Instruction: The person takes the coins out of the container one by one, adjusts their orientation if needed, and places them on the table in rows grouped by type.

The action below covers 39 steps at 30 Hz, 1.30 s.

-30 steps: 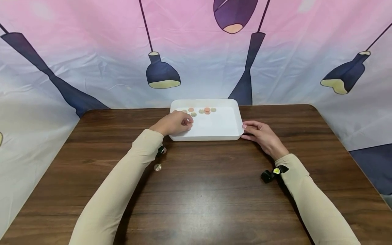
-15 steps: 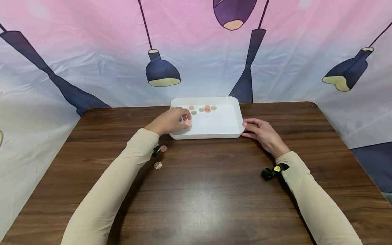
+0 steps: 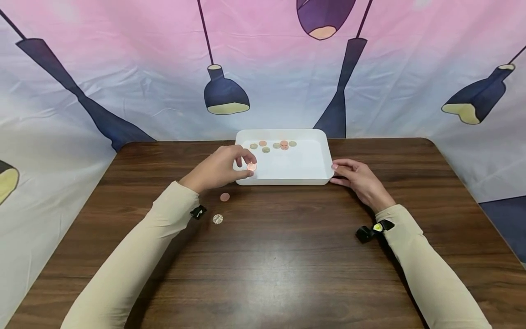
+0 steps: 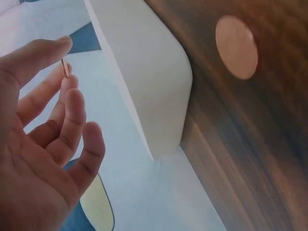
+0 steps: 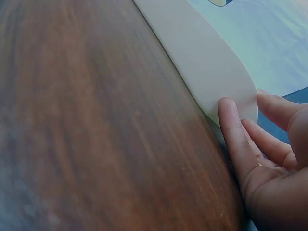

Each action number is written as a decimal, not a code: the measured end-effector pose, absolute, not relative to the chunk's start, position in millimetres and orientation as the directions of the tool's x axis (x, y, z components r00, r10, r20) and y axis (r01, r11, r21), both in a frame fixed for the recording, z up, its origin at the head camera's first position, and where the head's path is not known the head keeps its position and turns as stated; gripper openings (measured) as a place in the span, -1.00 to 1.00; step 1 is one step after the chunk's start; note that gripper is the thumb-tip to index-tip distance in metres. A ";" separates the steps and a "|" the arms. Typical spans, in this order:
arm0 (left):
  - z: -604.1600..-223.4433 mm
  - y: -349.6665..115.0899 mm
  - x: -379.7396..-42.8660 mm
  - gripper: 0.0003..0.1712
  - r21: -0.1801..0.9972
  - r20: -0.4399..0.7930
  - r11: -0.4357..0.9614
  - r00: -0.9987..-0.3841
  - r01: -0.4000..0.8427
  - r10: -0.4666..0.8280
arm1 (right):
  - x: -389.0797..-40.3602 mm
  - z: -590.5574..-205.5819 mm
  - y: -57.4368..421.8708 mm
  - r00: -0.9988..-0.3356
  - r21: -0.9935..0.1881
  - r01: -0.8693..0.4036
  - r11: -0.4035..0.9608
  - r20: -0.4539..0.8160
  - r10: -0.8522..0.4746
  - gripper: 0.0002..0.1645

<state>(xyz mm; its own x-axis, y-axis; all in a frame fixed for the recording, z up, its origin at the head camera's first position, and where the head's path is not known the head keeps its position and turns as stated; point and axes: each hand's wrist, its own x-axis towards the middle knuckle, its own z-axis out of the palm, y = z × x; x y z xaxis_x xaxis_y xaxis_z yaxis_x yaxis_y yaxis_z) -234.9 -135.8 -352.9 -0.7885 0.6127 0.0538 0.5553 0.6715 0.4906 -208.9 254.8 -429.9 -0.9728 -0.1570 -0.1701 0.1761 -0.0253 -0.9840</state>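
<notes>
No text, brand or number can be read: markings on the coins in the white tray and the silvery coin in front of it are too small.

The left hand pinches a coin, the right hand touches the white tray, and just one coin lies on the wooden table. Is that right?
Not quite: the head view shows two on the wooden table, a copper-coloured coin and a paler coin. The rest holds: the left hand pinches a coin and the right hand touches the white tray.
</notes>
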 end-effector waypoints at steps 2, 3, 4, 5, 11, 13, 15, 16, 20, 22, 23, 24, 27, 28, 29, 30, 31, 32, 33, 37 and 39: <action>-353.0 -137.5 -227.8 -0.70 0.505 0.060 0.665 -0.791 0.550 0.609 | -208.5 -431.1 255.2 -0.973 -0.984 0.176 -0.036 -0.168 -0.156 -0.36; -353.3 -138.7 -224.3 -0.72 0.512 0.062 0.663 -0.793 0.547 0.606 | -208.3 -431.6 255.3 -0.973 -0.984 0.176 -0.038 -0.168 -0.156 -0.36; -354.0 -140.3 -220.9 -0.74 0.520 0.063 0.660 -0.795 0.542 0.603 | -208.3 -431.9 255.3 -0.973 -0.983 0.176 -0.041 -0.168 -0.156 -0.36; -354.6 -141.9 -217.3 -0.76 0.532 0.061 0.659 -0.800 0.532 0.597 | -208.4 -432.1 255.3 -0.973 -0.983 0.176 -0.043 -0.168 -0.156 -0.37; -364.6 -152.4 -203.1 -0.92 0.622 0.021 0.631 -0.815 0.464 0.579 | -209.8 -430.1 255.3 -0.973 -0.983 0.180 -0.047 -0.171 -0.154 -0.37; -369.6 -154.7 -201.0 -0.91 0.624 0.022 0.626 -0.812 0.467 0.583 | -210.2 -429.3 255.5 -0.973 -0.982 0.184 -0.050 -0.174 -0.153 -0.39; -374.4 -156.2 -199.4 -0.89 0.606 0.031 0.631 -0.807 0.484 0.590 | -210.4 -429.5 255.6 -0.972 -0.981 0.186 -0.058 -0.176 -0.154 -0.40; -376.8 -156.8 -198.6 -0.89 0.598 0.032 0.636 -0.807 0.488 0.589 | -210.3 -429.7 255.7 -0.972 -0.981 0.186 -0.056 -0.175 -0.155 -0.40; -383.2 -156.0 -194.1 -0.89 0.563 0.000 0.673 -0.814 0.480 0.581 | -209.4 -429.7 255.0 -0.971 -0.981 0.190 -0.044 -0.181 -0.154 -0.41; -385.9 -154.5 -192.5 -0.87 0.543 -0.025 0.693 -0.816 0.474 0.578 | -209.0 -428.8 254.4 -0.971 -0.980 0.195 -0.039 -0.188 -0.150 -0.41; -387.1 -153.7 -192.0 -0.87 0.531 -0.038 0.703 -0.815 0.473 0.578 | -208.9 -428.3 254.0 -0.970 -0.979 0.198 -0.038 -0.190 -0.148 -0.42; -388.3 -152.9 -191.6 -0.87 0.523 -0.050 0.709 -0.813 0.473 0.580 | -209.0 -427.9 253.6 -0.970 -0.979 0.201 -0.042 -0.192 -0.146 -0.42; -391.6 -151.1 -192.0 -0.87 0.518 -0.079 0.717 -0.808 0.467 0.583 | -209.2 -428.0 253.8 -0.970 -0.978 0.205 -0.049 -0.197 -0.140 -0.42; -392.4 -150.8 -192.2 -0.87 0.523 -0.086 0.719 -0.810 0.459 0.580 | -209.5 -428.2 253.7 -0.970 -0.977 0.206 -0.050 -0.197 -0.139 -0.42; -393.1 -150.7 -192.4 -0.88 0.528 -0.095 0.721 -0.812 0.450 0.576 | -209.8 -428.3 253.6 -0.971 -0.977 0.206 -0.049 -0.197 -0.138 -0.42; -393.3 -150.6 -192.4 -0.89 0.533 -0.103 0.723 -0.815 0.439 0.571 | -210.0 -428.5 253.4 -0.971 -0.977 0.207 -0.050 -0.199 -0.136 -0.43; -393.6 -150.6 -192.7 -0.90 0.538 -0.110 0.726 -0.817 0.430 0.566 | -210.3 -428.5 253.1 -0.971 -0.977 0.208 -0.052 -0.200 -0.133 -0.43; -393.9 -150.4 -192.6 -0.91 0.541 -0.117 0.730 -0.821 0.419 0.558 | -210.7 -428.7 252.9 -0.971 -0.977 0.207 -0.050 -0.199 -0.133 -0.44; -394.1 -150.0 -192.6 -0.91 0.542 -0.123 0.734 -0.826 0.408 0.550 | -210.9 -428.8 252.7 -0.971 -0.977 0.208 -0.053 -0.200 -0.131 -0.44; -395.1 -147.1 -192.0 -0.87 0.546 -0.133 0.750 -0.845 0.374 0.518 | -211.2 -428.2 252.7 -0.971 -0.977 0.208 -0.055 -0.200 -0.129 -0.43; -395.4 -144.7 -191.3 -0.82 0.544 -0.129 0.758 -0.857 0.360 0.499 | -210.9 -428.0 253.6 -0.971 -0.976 0.210 -0.054 -0.201 -0.130 -0.41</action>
<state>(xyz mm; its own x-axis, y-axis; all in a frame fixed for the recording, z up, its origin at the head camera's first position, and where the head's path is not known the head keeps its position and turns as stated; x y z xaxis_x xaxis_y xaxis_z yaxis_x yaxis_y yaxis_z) -191.3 -144.7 -395.4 -0.8568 0.4993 -0.1287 0.3600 0.7579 0.5441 -210.9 253.6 -428.0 -0.9709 -0.1301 -0.2012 0.2096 -0.0543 -0.9763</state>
